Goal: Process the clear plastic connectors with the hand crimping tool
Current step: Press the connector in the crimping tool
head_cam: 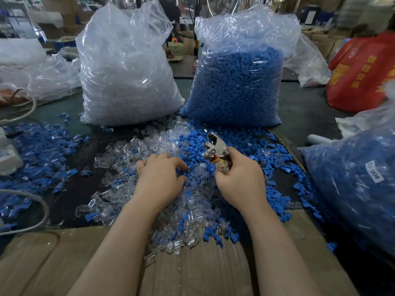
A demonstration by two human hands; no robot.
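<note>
A loose heap of clear plastic connectors (128,150) mixed with blue ones (241,144) covers the dark table in front of me. My left hand (160,178) lies palm down on the heap, fingers spread and slightly bent into the pieces; I cannot see whether it pinches one. My right hand (239,176) grips the taped handles of the metal crimping tool (214,148), whose jaws point up and away, just right of my left fingertips.
Two tall clear bags stand behind the heap: one of clear connectors (126,67), one of blue connectors (239,82). Another blue-filled bag (354,184) sits at right, a red bag (363,71) beyond it. Cardboard (192,274) lies near me; grey cables (40,210) lie at left.
</note>
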